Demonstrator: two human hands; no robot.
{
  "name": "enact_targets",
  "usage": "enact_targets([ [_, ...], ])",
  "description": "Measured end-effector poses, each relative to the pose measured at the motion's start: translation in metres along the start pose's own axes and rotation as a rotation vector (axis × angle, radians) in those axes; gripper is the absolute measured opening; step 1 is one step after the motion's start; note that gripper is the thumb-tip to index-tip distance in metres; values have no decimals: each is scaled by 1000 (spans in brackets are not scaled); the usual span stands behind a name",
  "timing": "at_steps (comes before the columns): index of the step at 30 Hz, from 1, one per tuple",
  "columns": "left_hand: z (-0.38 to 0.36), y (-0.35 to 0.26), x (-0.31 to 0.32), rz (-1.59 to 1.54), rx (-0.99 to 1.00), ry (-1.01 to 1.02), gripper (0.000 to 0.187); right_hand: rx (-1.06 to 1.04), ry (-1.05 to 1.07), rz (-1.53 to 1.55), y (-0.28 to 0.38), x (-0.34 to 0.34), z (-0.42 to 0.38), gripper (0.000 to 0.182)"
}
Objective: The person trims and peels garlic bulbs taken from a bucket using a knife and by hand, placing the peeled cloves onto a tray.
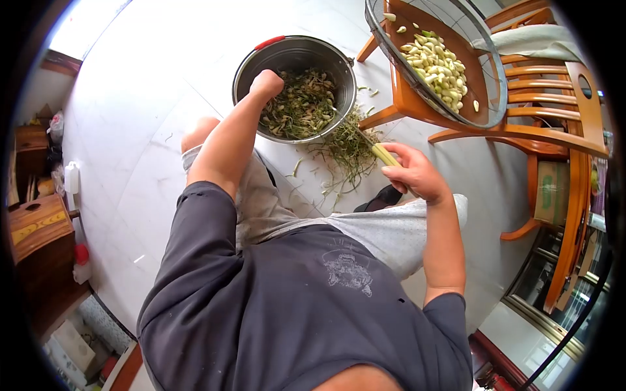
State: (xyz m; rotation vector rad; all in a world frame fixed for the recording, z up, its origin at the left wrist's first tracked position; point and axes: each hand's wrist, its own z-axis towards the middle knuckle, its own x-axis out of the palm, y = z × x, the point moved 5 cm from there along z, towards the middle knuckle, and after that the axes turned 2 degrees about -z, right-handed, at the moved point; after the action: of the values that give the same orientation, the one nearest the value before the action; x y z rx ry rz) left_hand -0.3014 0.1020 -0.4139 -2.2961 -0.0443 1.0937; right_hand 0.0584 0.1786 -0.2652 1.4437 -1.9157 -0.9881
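My left hand (267,85) reaches into a dark metal bucket (349,98) on the floor. Its fingers are hidden from view. Inside the bucket lies a heap of small pale bulbs with green and brown stalks (301,104). My right hand (417,174) is closed around the pale yellow-green handle of what looks like a knife (386,155), whose thin blade points toward the bucket. Loose green stalks and trimmings (352,153) are strewn on the floor between the bucket and my right hand.
On a wooden chair (385,117) at upper right, a round mesh sieve (501,85) holds peeled pale cloves (438,68). Another chair back (544,104) has a light cloth (541,42) over it. Wooden furniture (42,228) stands at far left. My legs flank the trimmings.
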Motion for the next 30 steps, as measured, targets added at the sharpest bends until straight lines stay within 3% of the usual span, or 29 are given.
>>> enact_targets([
  [4,-28,-12,-8,251,182,-35,25,-58,-11,161,5,3,-39,48],
  [8,40,-9,24,425,409,-23,25,-38,22,171,5,-26,-32,47],
  [11,61,-6,33,427,414,-33,24,-1,124,167,4,-45,-10,48],
  [20,93,26,78,686,301,85,24,79,113,121,4,-58,19,46],
  [23,90,24,80,739,402,35,22,84,72,96,4,-61,22,45],
  [26,86,19,69,802,426,119,20,62,59,88,6,-59,25,45],
  [30,66,7,31,533,444,-32,18,11,33,88,13,-52,17,46],
])
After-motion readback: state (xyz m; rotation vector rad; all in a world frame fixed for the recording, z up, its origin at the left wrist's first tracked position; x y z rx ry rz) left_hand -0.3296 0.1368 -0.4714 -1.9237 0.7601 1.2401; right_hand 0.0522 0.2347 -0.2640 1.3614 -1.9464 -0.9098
